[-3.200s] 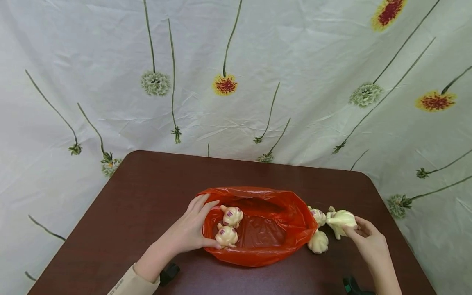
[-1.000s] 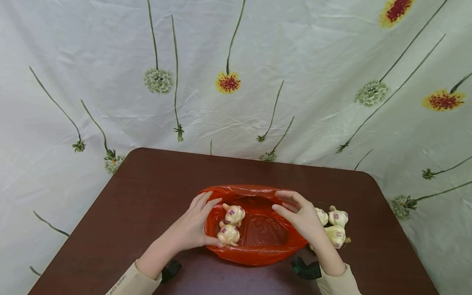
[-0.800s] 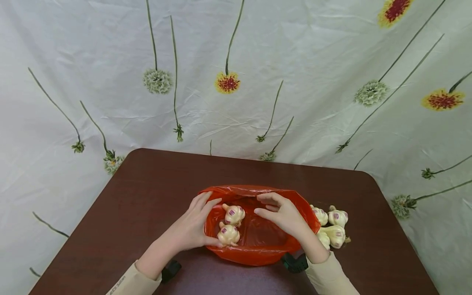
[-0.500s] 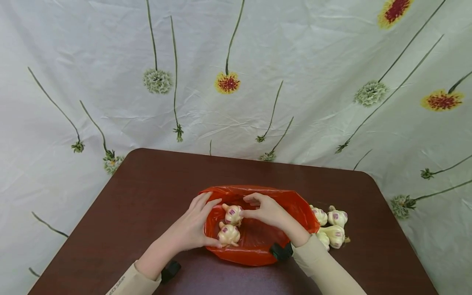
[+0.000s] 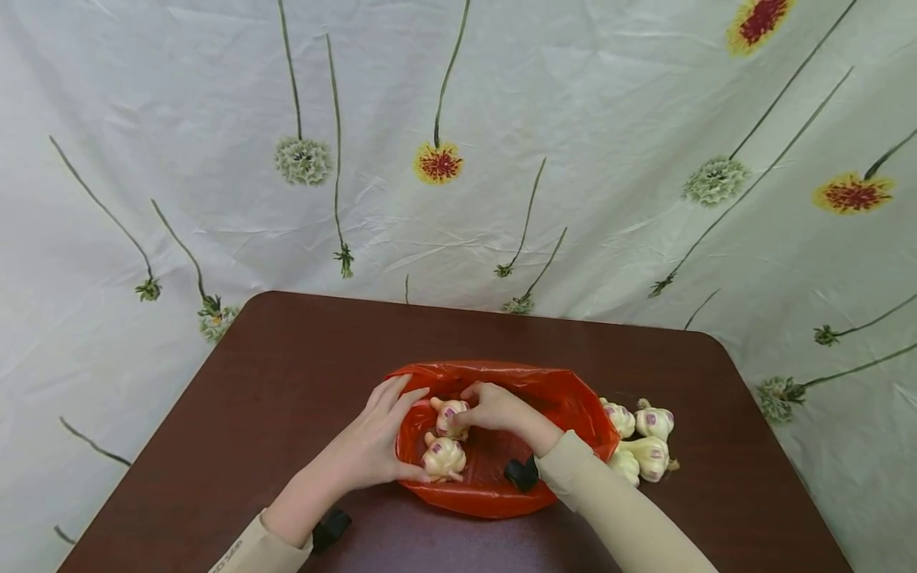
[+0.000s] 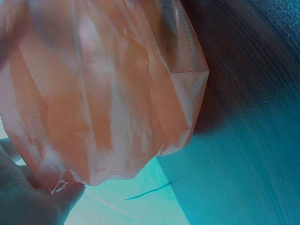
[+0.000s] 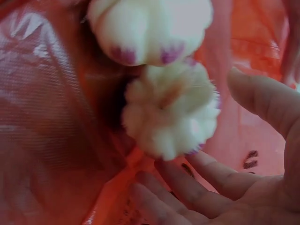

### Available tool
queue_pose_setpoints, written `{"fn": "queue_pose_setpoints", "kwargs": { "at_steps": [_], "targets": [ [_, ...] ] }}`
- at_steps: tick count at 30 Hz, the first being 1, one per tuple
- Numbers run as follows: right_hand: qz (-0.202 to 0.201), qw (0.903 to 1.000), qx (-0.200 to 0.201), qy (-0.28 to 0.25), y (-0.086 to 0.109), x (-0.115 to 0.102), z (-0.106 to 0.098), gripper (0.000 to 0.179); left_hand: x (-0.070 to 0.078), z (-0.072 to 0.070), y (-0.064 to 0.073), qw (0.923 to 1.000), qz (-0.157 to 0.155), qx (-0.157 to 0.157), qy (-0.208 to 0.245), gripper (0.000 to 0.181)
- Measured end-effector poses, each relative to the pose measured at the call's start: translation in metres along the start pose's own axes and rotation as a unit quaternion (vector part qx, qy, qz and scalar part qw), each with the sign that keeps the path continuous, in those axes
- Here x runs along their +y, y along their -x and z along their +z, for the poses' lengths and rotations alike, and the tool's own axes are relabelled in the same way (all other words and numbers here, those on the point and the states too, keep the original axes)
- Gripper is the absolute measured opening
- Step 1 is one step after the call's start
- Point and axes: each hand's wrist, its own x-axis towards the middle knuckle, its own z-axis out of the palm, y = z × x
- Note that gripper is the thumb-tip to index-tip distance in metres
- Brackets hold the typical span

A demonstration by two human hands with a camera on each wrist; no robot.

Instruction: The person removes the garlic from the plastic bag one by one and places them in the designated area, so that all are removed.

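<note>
A red plastic bag [image 5: 494,501] lies with its mouth wide on the table, and two garlic bulbs rest inside at its left end. My left hand [image 5: 372,446] holds the bag's left rim, thumb at the near edge and fingers at the far edge. In the left wrist view, the thumb [image 6: 70,194] presses on gathered film. My right hand [image 5: 497,407] reaches into the bag at the farther garlic bulb [image 5: 448,415]. The nearer bulb [image 5: 443,458] sits in front of it. In the right wrist view, fingertips touch or nearly touch one bulb [image 7: 171,112]; the thumb stands apart from it.
Several garlic bulbs [image 5: 650,458] sit in a cluster on the brown table [image 5: 344,334], just right of the bag. A white cloth with a flower print [image 5: 602,159] hangs behind the table.
About three seconds ago my right hand held a garlic bulb right of the bag. That bulb now lies in the cluster, and the hand has moved left into the bag. My left hand stays put.
</note>
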Motion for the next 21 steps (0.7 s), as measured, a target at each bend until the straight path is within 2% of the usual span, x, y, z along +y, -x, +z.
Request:
{"fn": "queue_pose_setpoints", "kwargs": {
  "at_steps": [6,13,21],
  "targets": [
    [0.001,1.0000,-0.006,0.006,-0.004,-0.001,0.005,0.049,0.000,0.000,0.000,1.0000,-0.002,-0.002,-0.002,0.101],
    [-0.002,0.9995,-0.028,-0.018,-0.010,-0.004,0.008,0.024,0.001,0.000,-0.001,1.0000,0.002,0.004,-0.008,0.102],
    [0.011,0.9998,-0.011,-0.008,-0.012,-0.006,0.012,0.031,0.001,0.001,0.000,0.9999,0.007,0.010,-0.010,0.102]
  ]
}}
